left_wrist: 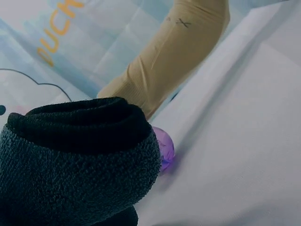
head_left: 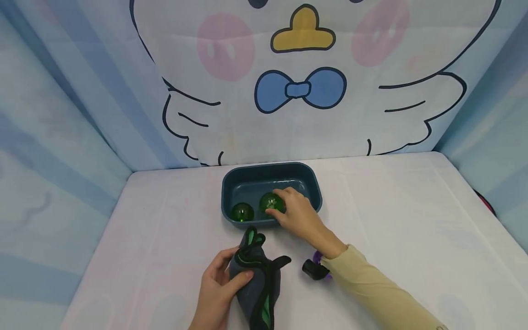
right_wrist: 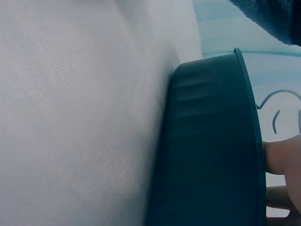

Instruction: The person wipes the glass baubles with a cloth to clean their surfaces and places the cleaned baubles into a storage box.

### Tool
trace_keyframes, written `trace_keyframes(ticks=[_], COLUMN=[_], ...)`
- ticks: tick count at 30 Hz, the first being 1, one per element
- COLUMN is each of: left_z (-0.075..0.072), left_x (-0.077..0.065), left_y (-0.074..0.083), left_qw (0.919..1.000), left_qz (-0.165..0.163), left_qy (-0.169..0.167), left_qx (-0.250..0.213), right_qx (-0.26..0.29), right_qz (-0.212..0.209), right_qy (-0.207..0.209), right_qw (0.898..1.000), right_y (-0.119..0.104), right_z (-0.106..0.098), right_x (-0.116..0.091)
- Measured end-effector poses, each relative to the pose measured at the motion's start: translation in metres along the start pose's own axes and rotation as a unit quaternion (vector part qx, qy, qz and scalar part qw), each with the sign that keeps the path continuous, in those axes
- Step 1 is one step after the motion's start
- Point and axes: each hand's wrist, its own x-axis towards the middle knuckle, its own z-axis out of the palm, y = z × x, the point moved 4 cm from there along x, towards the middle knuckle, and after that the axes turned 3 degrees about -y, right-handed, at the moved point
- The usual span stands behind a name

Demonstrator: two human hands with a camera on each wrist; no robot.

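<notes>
One green ball (head_left: 269, 201) is pinched in my right hand (head_left: 300, 217) at the blue tray (head_left: 253, 186), near a second ball (head_left: 242, 212), while my left hand (head_left: 216, 286) grips folded dark cloth (head_left: 256, 293).

You have 2 glossy, see-through green balls (head_left: 270, 201) and a smooth, satiny, plastic-looking basin (head_left: 253, 187). Your cloth (left_wrist: 80, 174) is matt and fuzzy; the half-hidden purple ball (left_wrist: 165, 146) is perhaps shiny plastic.
</notes>
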Motion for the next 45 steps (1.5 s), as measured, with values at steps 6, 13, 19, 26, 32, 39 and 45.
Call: trace_keyframes(ticks=[6, 13, 19, 26, 32, 39, 45], left_z=[0.002, 0.003, 0.003, 0.003, 0.003, 0.004, 0.003], left_x=[0.0, 0.001, 0.001, 0.001, 0.0, -0.001, -0.002], left_y=[0.001, 0.003, 0.003, 0.003, 0.004, 0.006, 0.007], left_qw=[1.0, 0.9999, 0.9999, 0.9998, 0.9999, 0.9995, 0.9996], left_qz=[-0.004, -0.008, -0.008, -0.009, -0.003, 0.008, 0.004], left_qy=[-0.002, -0.006, -0.009, -0.007, -0.006, -0.025, -0.025], left_qx=[-0.006, -0.011, -0.012, -0.015, -0.01, -0.019, -0.011], right_qx=[0.003, -0.004, -0.017, -0.021, -0.023, -0.017, -0.013], right_qz=[0.031, 0.031, 0.002, -0.032, -0.044, -0.057, -0.068], right_qy=[-0.031, -0.036, -0.01, 0.014, 0.011, 0.001, -0.018], right_qw=[0.999, 0.999, 1.0, 0.999, 0.999, 0.998, 0.997], right_y=[0.003, 0.001, -0.002, -0.005, -0.006, -0.008, -0.011], right_z=[0.002, 0.002, -0.008, -0.022, -0.028, -0.043, -0.058], right_x=[0.003, 0.005, 0.0, -0.004, -0.009, -0.017, -0.025])
